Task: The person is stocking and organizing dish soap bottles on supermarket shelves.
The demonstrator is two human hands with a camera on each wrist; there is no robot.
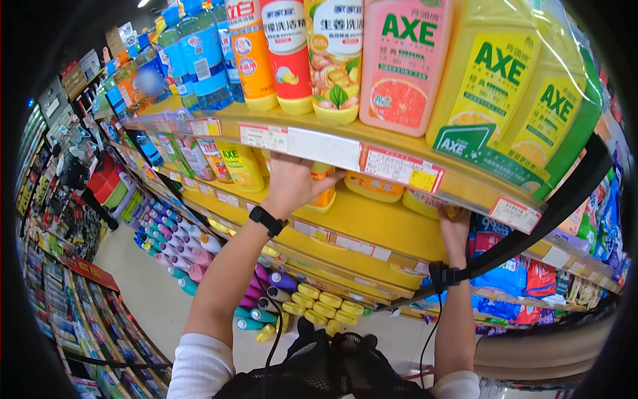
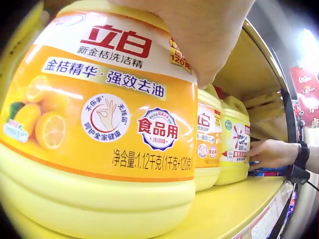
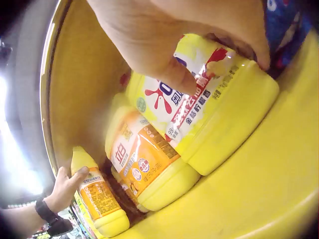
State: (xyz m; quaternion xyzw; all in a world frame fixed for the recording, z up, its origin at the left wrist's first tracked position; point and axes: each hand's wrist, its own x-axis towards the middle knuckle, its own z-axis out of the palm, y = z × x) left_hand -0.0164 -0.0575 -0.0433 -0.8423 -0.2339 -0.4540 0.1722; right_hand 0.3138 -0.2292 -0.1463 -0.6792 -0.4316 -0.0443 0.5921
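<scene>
On the lower yellow shelf, my left hand (image 1: 289, 183) grips the upper part of a yellow bottle with an orange label (image 2: 99, 109); in the right wrist view its thumb lies against the bottle's narrow side. My right hand (image 1: 455, 233) holds a yellow bottle with a white and red label (image 3: 224, 99), its thumb on the label and its fingers round the far side. Another orange-labelled bottle (image 3: 144, 159) stands between the two held bottles, touched by neither hand. The upper shelf hides my left fingertips in the head view.
Large detergent bottles (image 1: 405, 66) line the upper shelf (image 1: 325, 147), just above both hands. Blue and red packets (image 1: 508, 272) lie right of my right hand. Below, yellow bottles (image 1: 325, 309) stand on the floor. A person in dark clothes (image 1: 73, 166) is in the aisle at left.
</scene>
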